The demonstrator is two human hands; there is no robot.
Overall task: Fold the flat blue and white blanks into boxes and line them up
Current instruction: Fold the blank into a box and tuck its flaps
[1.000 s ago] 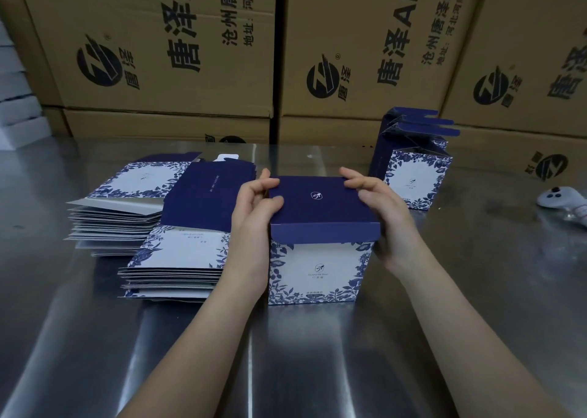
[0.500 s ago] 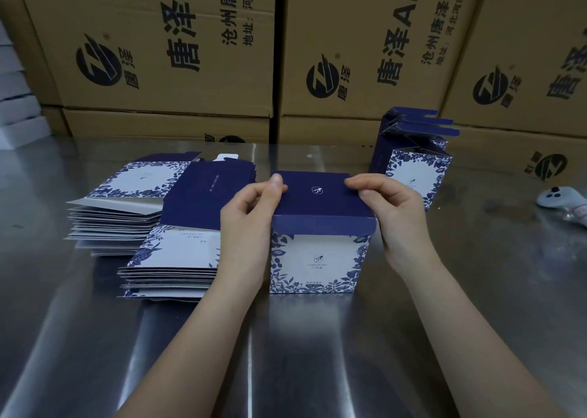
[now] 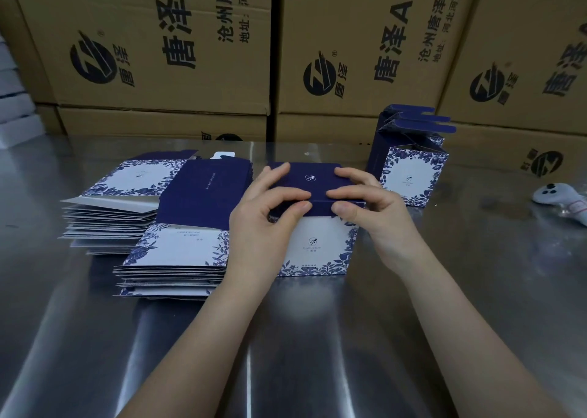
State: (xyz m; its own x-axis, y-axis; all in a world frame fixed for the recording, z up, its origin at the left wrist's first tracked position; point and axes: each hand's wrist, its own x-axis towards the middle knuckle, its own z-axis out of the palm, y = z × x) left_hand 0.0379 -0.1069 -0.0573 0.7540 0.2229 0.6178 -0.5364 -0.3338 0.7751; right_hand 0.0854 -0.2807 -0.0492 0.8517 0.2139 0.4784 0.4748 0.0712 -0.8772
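A folded blue and white box [image 3: 317, 246] stands upright on the steel table [image 3: 317, 338] in the middle, its dark blue lid down. My left hand [image 3: 263, 220] holds the lid's left side, fingers on top and thumb on the front lip. My right hand [image 3: 371, 208] holds the lid's right side the same way. Two stacks of flat blanks lie to the left: a near stack [image 3: 178, 255] and a far stack [image 3: 120, 205]. Several folded boxes [image 3: 409, 163] with open lids stand in a row at the back right.
Large brown cartons [image 3: 197, 52] form a wall along the table's far edge. A white handheld controller [image 3: 559, 198] lies at the right edge. White foam pieces [image 3: 16, 109] are stacked at the far left.
Both hands have slid from the lid's sides onto its top and front lip, pressing the lid down. The box has shifted slightly away from me.
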